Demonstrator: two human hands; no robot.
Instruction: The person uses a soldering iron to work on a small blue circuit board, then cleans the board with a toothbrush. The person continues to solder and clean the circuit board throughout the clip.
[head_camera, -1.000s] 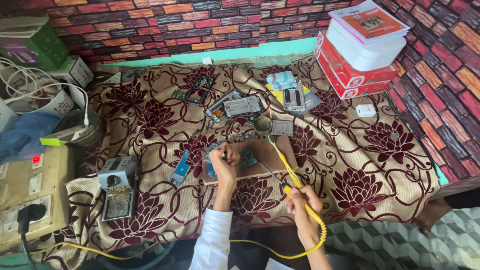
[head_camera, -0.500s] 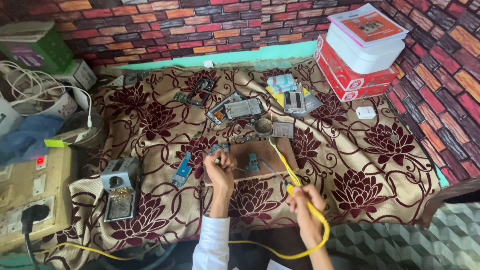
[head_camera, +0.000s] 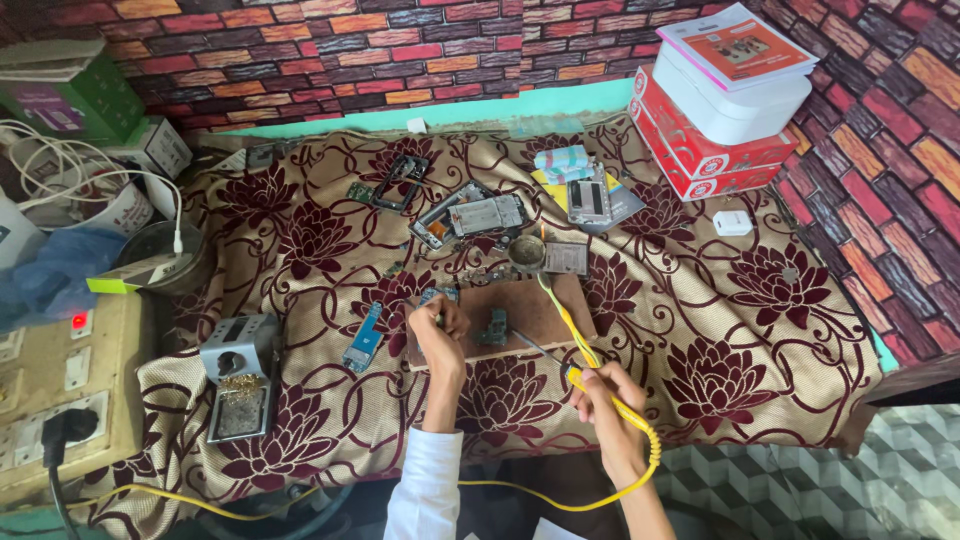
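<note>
1. Low in the frame, right of centre, the right hand (head_camera: 607, 395) is wrapped around a yellow-handled soldering iron (head_camera: 592, 378). Its thin metal tip points up-left toward the brown wooden work board (head_camera: 540, 305). The yellow coiled cable (head_camera: 640, 455) loops under the wrist, and any snag there could jerk the tip off target.

2. At lower centre, the left hand (head_camera: 437, 325) is pressed down at the board's left edge, fingers curled on something small. I cannot tell what it pinches. Bare fingers this near a hot tip could get burned if either hand slips.

3. In mid-frame, a small green circuit board (head_camera: 495, 325) lies on the wooden board between the two hands. It looks loose, so a push from the tip may slide it.

4. All around is the maroon floral velvet cloth (head_camera: 720, 340). A hot iron laid down on it could scorch the fabric, and tiny parts would vanish in the pattern.

5. At lower left, the grey metal iron stand (head_camera: 238, 375) sits well apart from the right hand, so parking the iron there is an awkward reach across the body.

6. Just above the board, a small round metal tin (head_camera: 526, 250) rests near the cable, where it could be knocked over.

7. Further up, at upper centre, opened phone frames (head_camera: 470, 215) lie scattered where a sleeve could sweep them.

8. At far left, a beige switch panel with a lit red lamp (head_camera: 75, 325) sits amid tangled white cables (head_camera: 60, 175), a trip and short risk.
</note>
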